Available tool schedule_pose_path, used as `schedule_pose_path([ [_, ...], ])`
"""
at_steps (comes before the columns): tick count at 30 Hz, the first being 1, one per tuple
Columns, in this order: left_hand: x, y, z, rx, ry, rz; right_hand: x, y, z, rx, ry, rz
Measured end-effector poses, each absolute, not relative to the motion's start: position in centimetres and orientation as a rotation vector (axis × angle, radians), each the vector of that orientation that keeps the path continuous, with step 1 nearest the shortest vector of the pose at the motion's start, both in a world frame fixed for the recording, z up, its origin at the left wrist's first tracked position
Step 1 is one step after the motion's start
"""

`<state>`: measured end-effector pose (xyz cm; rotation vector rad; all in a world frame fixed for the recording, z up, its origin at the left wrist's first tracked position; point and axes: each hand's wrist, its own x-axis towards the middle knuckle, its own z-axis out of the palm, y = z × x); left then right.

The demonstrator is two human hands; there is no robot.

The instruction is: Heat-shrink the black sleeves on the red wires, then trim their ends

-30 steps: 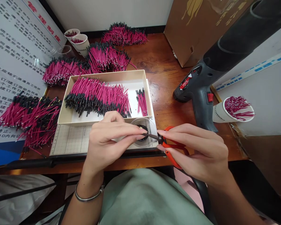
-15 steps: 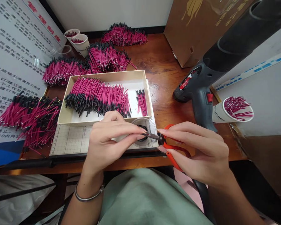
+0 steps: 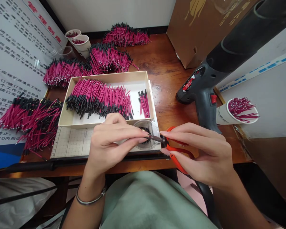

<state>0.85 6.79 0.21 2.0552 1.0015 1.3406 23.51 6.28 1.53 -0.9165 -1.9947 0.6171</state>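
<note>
- Right hand point(image 3: 205, 152) closed around orange-handled scissors point(image 3: 175, 149); dark blade tips meet left fingertips.
- Left hand point(image 3: 109, 143) pinches something thin at blade tips; can't tell what.
- Both over round clear plastic cup point(image 3: 152, 127), near edge of cream cardboard tray point(image 3: 133, 76) of pink wires point(image 3: 100, 98).

right hand and scissors creep up and left toward the dish

the right hand point(image 3: 202, 152) has lifted slightly over the last second, its index finger now riding higher above the table edge than before; the orange-handled scissors point(image 3: 173, 149) came with it, the upper handle loop showing a little higher and the lower handle now angled further down toward the lap. the dark blade tips have slid a touch left, closer to the left hand point(image 3: 109, 143) fingertips over the clear round dish point(image 3: 152, 127), where that hand's pinch has eased upward by a hair
</note>
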Motion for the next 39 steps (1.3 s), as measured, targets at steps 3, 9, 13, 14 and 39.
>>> schedule_pose_path([
  [3, 0.90, 6.80, 0.24, 2.046, 1.002, 1.343, 23.50, 6.37, 1.62, -0.899, -2.007, 0.614],
  [9, 1.01, 6.79, 0.42, 2.044, 1.029, 1.340, 23.43, 6.39, 1.62, -0.884, -2.014, 0.607],
  [13, 0.97, 6.76, 0.37, 2.044, 1.028, 1.331, 23.40, 6.38, 1.43, -0.875, -2.009, 0.596],
  [14, 0.95, 6.76, 0.35, 2.044, 1.024, 1.328, 23.41, 6.39, 1.37, -0.871, -2.009, 0.594],
  [39, 1.15, 6.68, 0.29, 1.987, 1.087, 1.354, 23.31, 6.28, 1.11, -0.898, -1.987, 0.581],
])
